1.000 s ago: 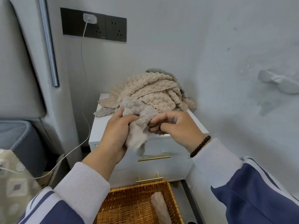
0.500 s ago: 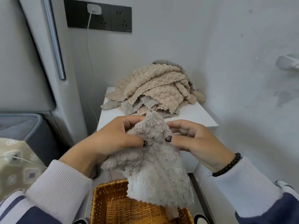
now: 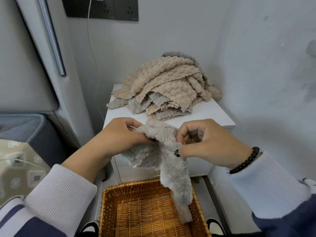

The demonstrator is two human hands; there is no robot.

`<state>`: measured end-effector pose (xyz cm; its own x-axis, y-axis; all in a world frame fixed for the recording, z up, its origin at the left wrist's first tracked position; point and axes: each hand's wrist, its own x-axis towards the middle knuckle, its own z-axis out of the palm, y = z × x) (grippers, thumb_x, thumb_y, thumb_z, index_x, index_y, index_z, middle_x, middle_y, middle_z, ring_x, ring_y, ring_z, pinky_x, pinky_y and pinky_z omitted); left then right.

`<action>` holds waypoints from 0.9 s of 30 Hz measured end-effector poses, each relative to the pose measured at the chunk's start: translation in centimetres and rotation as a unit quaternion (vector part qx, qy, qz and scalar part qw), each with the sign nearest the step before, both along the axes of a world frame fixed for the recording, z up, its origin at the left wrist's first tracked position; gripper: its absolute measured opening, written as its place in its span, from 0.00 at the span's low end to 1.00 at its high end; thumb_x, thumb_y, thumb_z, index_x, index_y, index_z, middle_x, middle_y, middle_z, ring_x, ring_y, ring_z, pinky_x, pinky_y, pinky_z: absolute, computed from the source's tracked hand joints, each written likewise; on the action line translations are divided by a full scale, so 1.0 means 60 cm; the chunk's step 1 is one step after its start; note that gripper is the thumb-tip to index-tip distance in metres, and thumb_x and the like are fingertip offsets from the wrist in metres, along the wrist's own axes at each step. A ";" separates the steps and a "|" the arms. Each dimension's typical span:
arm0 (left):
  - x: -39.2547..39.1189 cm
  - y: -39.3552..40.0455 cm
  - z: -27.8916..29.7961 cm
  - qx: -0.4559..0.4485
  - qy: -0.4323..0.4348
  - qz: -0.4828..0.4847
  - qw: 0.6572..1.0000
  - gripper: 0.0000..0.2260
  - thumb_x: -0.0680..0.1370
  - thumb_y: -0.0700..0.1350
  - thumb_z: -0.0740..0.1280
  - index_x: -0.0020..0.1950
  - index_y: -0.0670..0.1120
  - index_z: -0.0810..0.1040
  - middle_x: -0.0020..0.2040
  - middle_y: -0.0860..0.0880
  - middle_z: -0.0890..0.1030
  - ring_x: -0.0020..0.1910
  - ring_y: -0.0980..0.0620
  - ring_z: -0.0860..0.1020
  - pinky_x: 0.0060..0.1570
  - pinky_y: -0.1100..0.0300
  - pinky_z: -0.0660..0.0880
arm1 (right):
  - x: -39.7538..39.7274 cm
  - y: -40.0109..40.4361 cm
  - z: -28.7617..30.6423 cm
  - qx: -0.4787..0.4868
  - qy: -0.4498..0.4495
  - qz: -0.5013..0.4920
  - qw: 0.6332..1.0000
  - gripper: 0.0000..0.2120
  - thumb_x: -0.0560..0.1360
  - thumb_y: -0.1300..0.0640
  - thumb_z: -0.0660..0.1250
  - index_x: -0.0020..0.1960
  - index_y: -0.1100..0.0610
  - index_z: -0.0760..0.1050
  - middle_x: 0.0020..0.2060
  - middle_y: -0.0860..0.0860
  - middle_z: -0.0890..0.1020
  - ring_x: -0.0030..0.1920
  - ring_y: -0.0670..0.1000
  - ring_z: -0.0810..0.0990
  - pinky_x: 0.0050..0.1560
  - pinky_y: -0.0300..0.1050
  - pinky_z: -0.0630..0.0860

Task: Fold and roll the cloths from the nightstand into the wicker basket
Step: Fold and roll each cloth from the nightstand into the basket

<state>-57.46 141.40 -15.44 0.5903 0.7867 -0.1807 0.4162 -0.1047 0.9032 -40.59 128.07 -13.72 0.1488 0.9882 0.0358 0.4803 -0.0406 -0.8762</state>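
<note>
Whereas bunched between close-set hands half a second ago, now stretched between left hand (image 3: 119, 135) and right hand (image 3: 203, 142), both pinching grey cloth (image 3: 164, 151), tail dangling below them into wicker basket (image 3: 109, 202).

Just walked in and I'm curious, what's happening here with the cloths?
A person holds one grey cloth by its top edge, pinched in the left hand and the right hand. It hangs unfolded over a wicker basket. A pile of cloths waits on the white nightstand.
</note>
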 end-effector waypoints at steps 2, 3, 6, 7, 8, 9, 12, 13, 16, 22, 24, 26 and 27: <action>-0.002 -0.002 0.000 0.003 -0.028 -0.002 1.000 0.15 0.62 0.42 0.81 0.45 0.45 0.81 0.42 0.46 0.85 0.44 0.46 0.82 0.50 0.49 0.79 | -0.002 0.000 -0.007 -0.041 -0.008 0.024 0.999 0.09 0.67 0.68 0.74 0.37 0.56 0.77 0.32 0.48 0.78 0.33 0.44 0.74 0.35 0.35 0.71; -0.004 -0.003 -0.001 0.016 -0.035 -0.013 0.999 0.13 0.64 0.39 0.80 0.44 0.45 0.80 0.42 0.46 0.84 0.43 0.47 0.81 0.50 0.48 0.79 | -0.003 0.002 -0.012 -0.054 -0.011 0.020 0.998 0.08 0.67 0.65 0.75 0.39 0.55 0.78 0.34 0.48 0.79 0.35 0.44 0.75 0.36 0.35 0.72; -0.005 -0.010 -0.002 0.050 -0.036 -0.097 0.993 0.11 0.67 0.33 0.76 0.43 0.45 0.79 0.39 0.48 0.83 0.39 0.52 0.79 0.42 0.56 0.78 | 0.000 0.010 -0.025 -0.027 -0.024 -0.061 0.997 0.16 0.68 0.55 0.76 0.53 0.50 0.76 0.47 0.45 0.79 0.45 0.44 0.79 0.44 0.34 0.73; -0.005 -0.015 -0.002 0.057 -0.033 -0.131 0.989 0.12 0.67 0.32 0.76 0.42 0.45 0.78 0.38 0.49 0.82 0.38 0.54 0.78 0.39 0.59 0.77 | -0.001 0.014 -0.026 -0.020 -0.036 -0.073 0.996 0.20 0.68 0.53 0.76 0.57 0.47 0.74 0.51 0.43 0.78 0.50 0.43 0.78 0.46 0.34 0.72; -0.005 -0.019 -0.003 0.063 -0.028 -0.158 0.985 0.12 0.66 0.33 0.76 0.41 0.45 0.78 0.37 0.50 0.81 0.36 0.55 0.77 0.38 0.61 0.75 | -0.004 0.017 -0.024 -0.028 -0.043 -0.065 0.997 0.24 0.69 0.53 0.75 0.61 0.45 0.71 0.54 0.41 0.77 0.54 0.41 0.77 0.48 0.33 0.71; -0.004 -0.021 -0.005 0.071 -0.021 -0.177 0.981 0.12 0.65 0.35 0.77 0.40 0.46 0.77 0.37 0.49 0.81 0.35 0.56 0.76 0.36 0.62 0.73 | -0.007 0.019 -0.024 -0.047 -0.037 -0.042 0.997 0.26 0.70 0.55 0.74 0.65 0.44 0.69 0.56 0.40 0.76 0.55 0.41 0.76 0.49 0.33 0.72; -0.006 -0.015 -0.013 0.095 0.006 -0.183 0.979 0.12 0.62 0.40 0.77 0.39 0.46 0.76 0.35 0.45 0.79 0.33 0.56 0.74 0.35 0.61 0.70 | -0.017 0.025 -0.033 -0.116 -0.010 0.024 0.993 0.32 0.71 0.61 0.72 0.70 0.47 0.63 0.46 0.42 0.79 0.41 0.40 0.78 0.44 0.37 0.74; -0.007 -0.012 -0.014 0.099 0.012 -0.176 0.979 0.13 0.63 0.39 0.78 0.38 0.45 0.75 0.34 0.45 0.78 0.32 0.56 0.73 0.34 0.62 0.70 | -0.019 0.027 -0.036 -0.130 -0.022 0.037 0.991 0.32 0.71 0.61 0.71 0.71 0.49 0.63 0.40 0.43 0.78 0.34 0.39 0.76 0.39 0.36 0.72; -0.010 -0.007 -0.008 0.104 0.007 -0.160 0.982 0.12 0.65 0.34 0.78 0.39 0.44 0.76 0.32 0.51 0.78 0.29 0.59 0.72 0.30 0.67 0.68 | -0.029 0.034 -0.037 -0.135 -0.055 0.052 0.988 0.25 0.70 0.59 0.70 0.66 0.51 0.70 0.33 0.52 0.79 0.30 0.48 0.76 0.33 0.38 0.68; -0.019 -0.002 0.004 0.007 -0.037 -0.224 0.974 0.10 0.66 0.47 0.78 0.44 0.47 0.82 0.39 0.52 0.82 0.37 0.56 0.78 0.36 0.65 0.73 | -0.024 0.034 -0.044 -0.065 -0.153 -0.066 0.984 0.01 0.70 0.58 0.69 0.41 0.55 0.79 0.31 0.46 0.80 0.33 0.45 0.77 0.29 0.34 0.69; -0.017 -0.004 0.003 0.001 -0.065 -0.199 0.978 0.10 0.68 0.47 0.78 0.45 0.45 0.82 0.40 0.49 0.83 0.37 0.55 0.78 0.37 0.65 0.75 | -0.018 0.030 -0.049 -0.035 -0.136 -0.099 0.985 0.03 0.69 0.58 0.70 0.40 0.55 0.76 0.22 0.42 0.74 0.24 0.42 0.69 0.24 0.32 0.62; -0.014 -0.003 0.001 0.004 -0.078 -0.166 0.983 0.11 0.67 0.45 0.78 0.44 0.44 0.82 0.39 0.47 0.83 0.37 0.53 0.79 0.37 0.64 0.76 | -0.012 0.025 -0.051 -0.015 -0.117 -0.096 0.988 0.08 0.68 0.57 0.72 0.41 0.55 0.73 0.22 0.46 0.73 0.22 0.45 0.65 0.26 0.40 0.63; -0.013 -0.002 0.000 0.009 -0.079 -0.152 0.985 0.10 0.66 0.44 0.79 0.44 0.44 0.82 0.40 0.44 0.83 0.37 0.52 0.79 0.38 0.61 0.76 | -0.009 0.023 -0.051 -0.011 -0.119 -0.081 0.990 0.10 0.67 0.54 0.73 0.41 0.56 0.72 0.25 0.51 0.76 0.24 0.50 0.69 0.29 0.45 0.66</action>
